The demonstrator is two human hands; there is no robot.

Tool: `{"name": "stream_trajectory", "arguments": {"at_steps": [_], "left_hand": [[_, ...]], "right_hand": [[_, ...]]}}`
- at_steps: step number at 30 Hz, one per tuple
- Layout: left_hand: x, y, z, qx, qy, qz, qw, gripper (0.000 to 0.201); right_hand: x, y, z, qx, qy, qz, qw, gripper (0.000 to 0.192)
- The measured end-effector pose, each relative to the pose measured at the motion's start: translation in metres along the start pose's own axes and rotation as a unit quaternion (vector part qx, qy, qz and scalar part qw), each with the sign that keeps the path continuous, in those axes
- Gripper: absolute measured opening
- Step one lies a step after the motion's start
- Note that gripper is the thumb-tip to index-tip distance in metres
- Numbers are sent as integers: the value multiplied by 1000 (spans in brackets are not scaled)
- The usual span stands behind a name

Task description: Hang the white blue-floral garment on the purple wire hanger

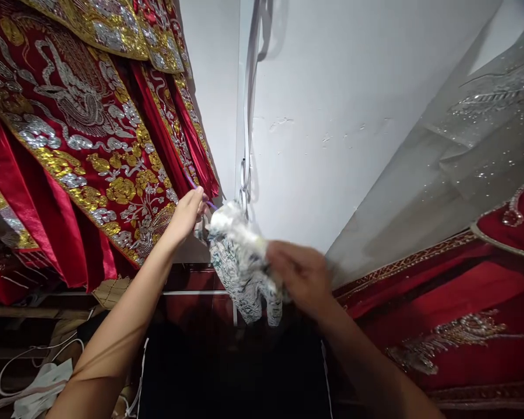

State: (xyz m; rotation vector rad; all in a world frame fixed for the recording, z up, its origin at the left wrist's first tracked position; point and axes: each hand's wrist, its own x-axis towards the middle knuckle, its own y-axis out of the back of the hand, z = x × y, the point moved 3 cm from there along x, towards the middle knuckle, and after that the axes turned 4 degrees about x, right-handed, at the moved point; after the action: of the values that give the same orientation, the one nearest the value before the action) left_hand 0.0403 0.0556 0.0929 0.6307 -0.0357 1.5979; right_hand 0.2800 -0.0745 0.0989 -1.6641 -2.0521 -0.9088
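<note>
Hands are held apart, with a patterned cloth (240, 276) suspended in mid-air between them. By the left hand (187, 216), nearly closed, a thin purple strand (212, 205) is pinched between thumb and fingers. By the right hand (303, 276), curled shut and blurred, the upper right edge of the cloth is grasped; how firmly cannot be told. Two rounded ends are let down from the cloth's lower edge. Behind it, a white wall (323, 145) is seen, its left side lined with pale hanging straps (248, 105). The left is filled by a red garment (91, 139) embroidered in gold and silver. On the right, sheer glittering fabric (484, 139) is hung above red beaded fabric (471, 314). At lower left, white ties (43, 381) are gathered.
</note>
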Motion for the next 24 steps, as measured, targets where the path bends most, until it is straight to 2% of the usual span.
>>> {"name": "stream_trajectory", "arguments": {"at_steps": [2,3,4,6,8,10,12,15,18,20,21,24], "left_hand": [[-6,2,-1,-33,15,-46,998,45],[-12,3,2,-28,7,-80,996,46],[-19,3,7,-17,-6,-120,993,47],[-36,3,23,1,-35,-206,978,49],[-51,3,40,-1,-51,-279,959,48],[-63,4,55,-17,-53,-326,944,45],[-70,4,65,-32,-48,-357,933,43],[-74,2,70,-65,-33,-343,937,47],[-72,-3,65,-140,0,-298,944,46],[-68,-6,56,-194,30,-277,940,46],[-64,-6,49,-213,41,-261,941,53],[-53,5,22,-187,43,-160,968,80]], "right_hand": [[-10,-16,-6,12,76,-175,982,20],[-13,-19,-4,6,98,-226,969,26],[-13,-19,1,-13,111,-240,964,33],[-10,-13,19,-96,112,-202,968,52],[-5,-8,40,-202,92,-152,963,81],[-4,-10,59,-292,72,-135,944,109],[-7,-19,72,-344,77,-140,925,120],[-12,-33,78,-367,114,-114,916,114],[-10,-32,75,-364,127,-54,921,104],[-4,-22,70,-374,105,-22,921,91],[0,-13,68,-384,82,2,920,85],[12,22,64,-417,-10,90,904,78]]}}
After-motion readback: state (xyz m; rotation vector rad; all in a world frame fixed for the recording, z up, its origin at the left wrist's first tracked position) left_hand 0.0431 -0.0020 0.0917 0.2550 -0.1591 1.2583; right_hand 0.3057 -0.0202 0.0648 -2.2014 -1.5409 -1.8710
